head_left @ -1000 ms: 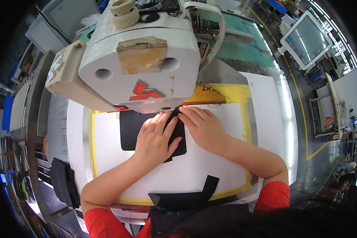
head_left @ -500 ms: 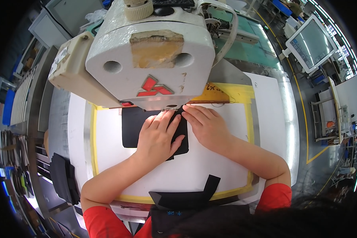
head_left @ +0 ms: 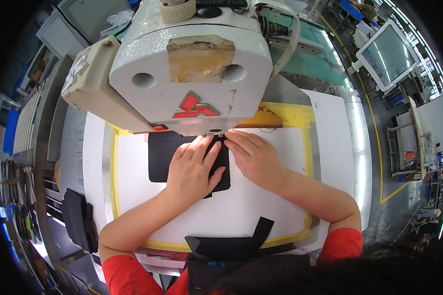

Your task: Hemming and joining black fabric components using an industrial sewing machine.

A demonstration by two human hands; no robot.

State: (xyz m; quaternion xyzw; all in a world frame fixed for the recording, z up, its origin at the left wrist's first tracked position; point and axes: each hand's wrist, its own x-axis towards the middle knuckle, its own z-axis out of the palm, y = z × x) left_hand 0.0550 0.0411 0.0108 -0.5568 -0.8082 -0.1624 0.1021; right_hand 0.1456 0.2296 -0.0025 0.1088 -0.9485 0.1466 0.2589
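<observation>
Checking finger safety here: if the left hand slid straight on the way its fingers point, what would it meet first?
Probably the sewing machine head: the left hand lies flat on the black fabric, fingertips already at the machine's lower edge. Depth is unclear.

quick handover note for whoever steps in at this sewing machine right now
Left hand: flat on the black fabric piece, fingers spread, pressing it onto the white template board.
Right hand: beside it, fingertips at the fabric's right edge, under the sewing machine head.
Done: fabric lies inside the yellow-taped frame, below the needle area.
Left: no stitching visible; needle hidden by the head. More black pieces lie stacked at the left.
</observation>
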